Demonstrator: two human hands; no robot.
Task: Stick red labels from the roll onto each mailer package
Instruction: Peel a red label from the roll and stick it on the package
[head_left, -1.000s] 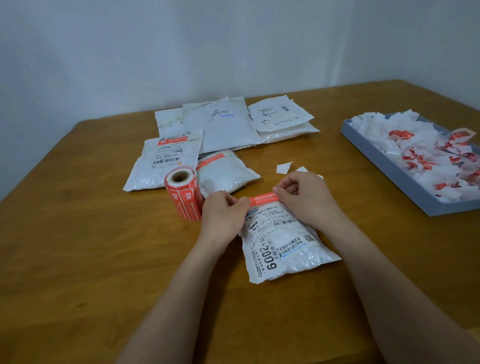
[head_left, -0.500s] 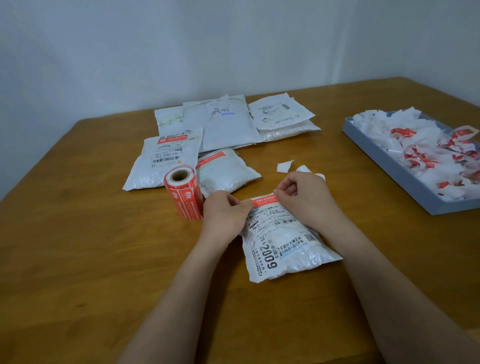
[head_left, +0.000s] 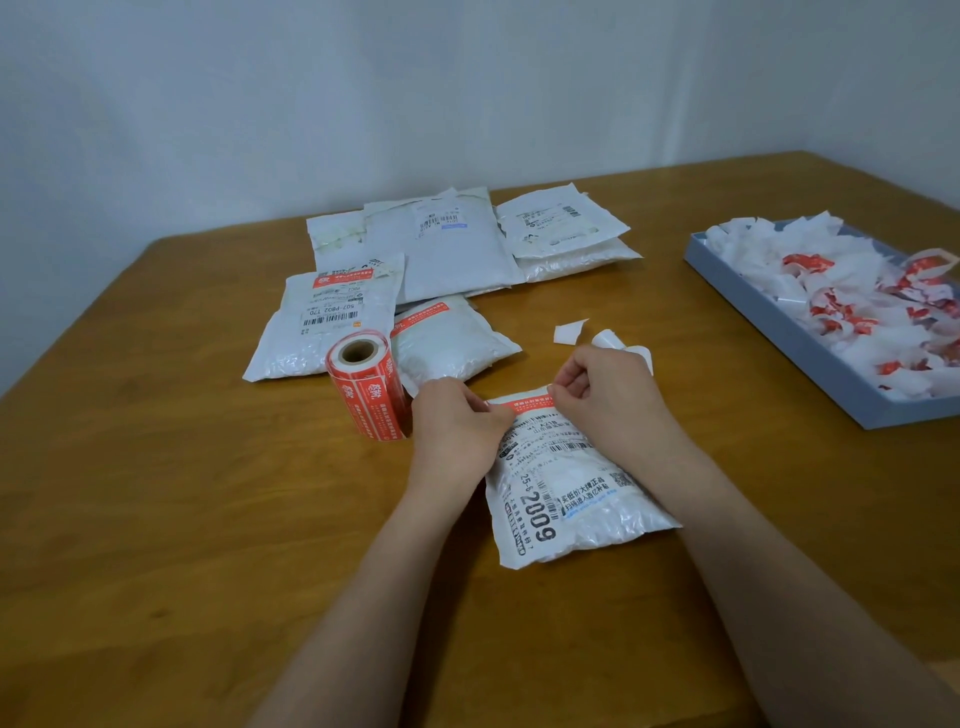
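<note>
We see soft, even, fairly dim indoor light with a cool cast on the wall (head_left: 467, 93), and only faint shadows under the forearms on the table (head_left: 156, 519). The wide lens bends the table's edges, and fine print looks slightly soft.

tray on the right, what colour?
Grey-blue tray, heaped with white and red backing scraps; head view.

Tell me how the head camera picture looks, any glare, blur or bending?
Head view: soft, even light, faint shadows under the hands; mild sheen on the table, no harsh glare; wide-angle bending of the table edges; small print on the mailer slightly soft.
</note>
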